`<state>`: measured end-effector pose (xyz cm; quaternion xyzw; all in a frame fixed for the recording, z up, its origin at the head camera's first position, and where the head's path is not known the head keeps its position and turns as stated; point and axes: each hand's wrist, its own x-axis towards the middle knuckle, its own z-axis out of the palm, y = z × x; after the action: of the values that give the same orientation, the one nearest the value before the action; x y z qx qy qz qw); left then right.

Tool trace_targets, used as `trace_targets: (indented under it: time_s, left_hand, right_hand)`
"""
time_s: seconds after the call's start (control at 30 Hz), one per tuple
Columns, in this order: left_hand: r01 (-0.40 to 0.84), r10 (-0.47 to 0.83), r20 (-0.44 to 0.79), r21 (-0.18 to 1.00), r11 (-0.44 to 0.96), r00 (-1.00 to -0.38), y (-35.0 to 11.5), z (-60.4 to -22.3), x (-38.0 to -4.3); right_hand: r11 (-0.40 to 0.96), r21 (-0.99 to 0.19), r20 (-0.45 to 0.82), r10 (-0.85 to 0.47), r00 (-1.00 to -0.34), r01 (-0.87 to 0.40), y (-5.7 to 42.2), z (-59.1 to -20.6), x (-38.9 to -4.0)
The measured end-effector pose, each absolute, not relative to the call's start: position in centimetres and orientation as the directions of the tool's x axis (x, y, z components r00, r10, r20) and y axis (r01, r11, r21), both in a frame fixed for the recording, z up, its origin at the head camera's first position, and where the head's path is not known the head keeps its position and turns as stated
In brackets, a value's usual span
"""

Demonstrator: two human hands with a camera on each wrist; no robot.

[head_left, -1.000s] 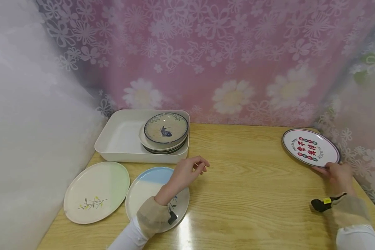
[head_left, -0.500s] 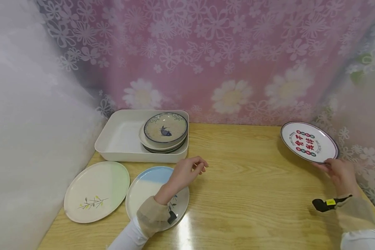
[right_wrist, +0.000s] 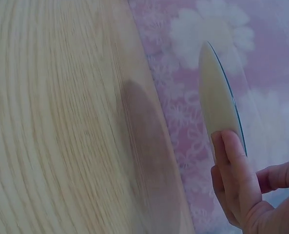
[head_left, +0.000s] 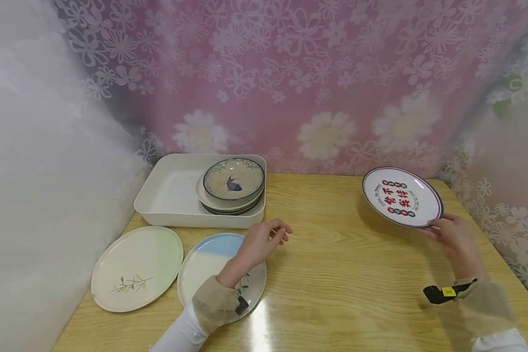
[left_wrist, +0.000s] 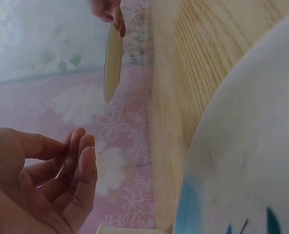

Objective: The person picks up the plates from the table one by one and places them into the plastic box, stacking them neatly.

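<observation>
An oval white plate (head_left: 403,197) with a dark rim and red and green lettering is held above the table by my right hand (head_left: 455,242). The thumb lies on its near right rim and the fingers support it underneath, as the right wrist view shows on the plate's pale underside (right_wrist: 216,97). My left hand (head_left: 264,244) hovers with loosely curled fingers and nothing in them. Below that forearm lies a round plate (head_left: 202,276) with a blue section and a leaf sprig, partly covered by the arm. Left of it is a cream and green plate (head_left: 136,269).
A white rectangular bin (head_left: 169,195) stands at the back left. Inside its right half is a stack of dishes, topped by a bowl (head_left: 233,181) with a blue fish. A floral cloth (head_left: 317,88) hangs behind the wooden table (head_left: 334,293).
My right hand has lifted the lettered plate off the table and carried it leftward. The left hand has stayed nearly still.
</observation>
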<state>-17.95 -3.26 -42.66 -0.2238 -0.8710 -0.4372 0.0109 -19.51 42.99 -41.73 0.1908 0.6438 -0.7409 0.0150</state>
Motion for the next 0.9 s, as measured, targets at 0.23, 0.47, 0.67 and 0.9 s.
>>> trace_targets:
  time_s: [0.23, 0.47, 0.67, 0.9]
  left_hand:
    - [0.384, 0.365, 0.209, 0.765, 0.517, -0.907, -3.3, -42.8, -18.0]
    - [0.357, 0.358, 0.193, 0.801, 0.48, -0.914, -3.4, -42.7, -18.1]
    - [0.286, 0.34, 0.144, 0.863, 0.416, -0.929, -3.5, -42.7, -18.2]
    - [0.165, 0.315, 0.06, 0.933, 0.32, -0.947, -3.7, -42.9, -18.6]
  right_hand:
    - [-0.049, -0.966, -0.257, 0.159, -0.953, 0.252, 39.2, -40.9, -19.2]
    - [0.074, -0.979, -0.186, 0.043, -0.982, 0.189, 36.1, -40.7, -18.9]
    - [0.113, -0.982, -0.154, -0.026, -0.988, 0.15, 33.6, -40.5, -18.6]
    - [0.165, -0.979, -0.143, -0.112, -0.983, 0.123, 30.7, -39.9, -17.8]
